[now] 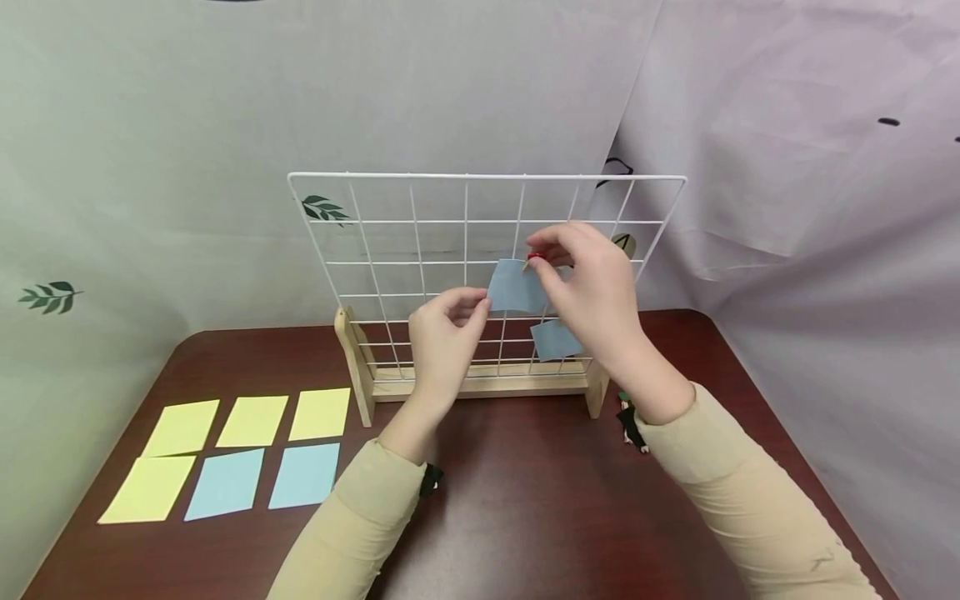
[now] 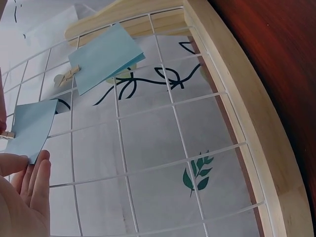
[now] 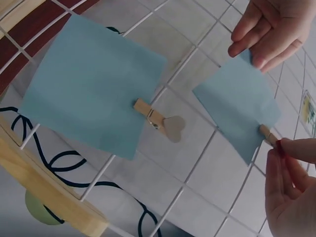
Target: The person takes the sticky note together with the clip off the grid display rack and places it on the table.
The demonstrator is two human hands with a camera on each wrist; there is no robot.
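A blue paper note (image 1: 516, 286) lies against the white wire grid (image 1: 420, 222), its lower left edge pinched between the thumb and fingers of my left hand (image 1: 444, 333). My right hand (image 1: 596, 287) pinches a small wooden clothespin (image 3: 268, 134) with a red decoration, its tip at the note's top edge. Whether the clip also grips a wire I cannot tell. Lower on the grid hangs another blue note (image 3: 91, 89), held by a wooden clothespin (image 3: 150, 116) with a pale heart. In the head view my right hand partly covers that note.
The grid stands upright in a wooden base (image 1: 487, 385) on the dark red table (image 1: 540, 500). Yellow notes (image 1: 251, 421) and blue notes (image 1: 303, 475) lie at the left. Small dark items (image 1: 632, 425) lie near my right sleeve. Patterned cloth (image 1: 187, 125) hangs behind.
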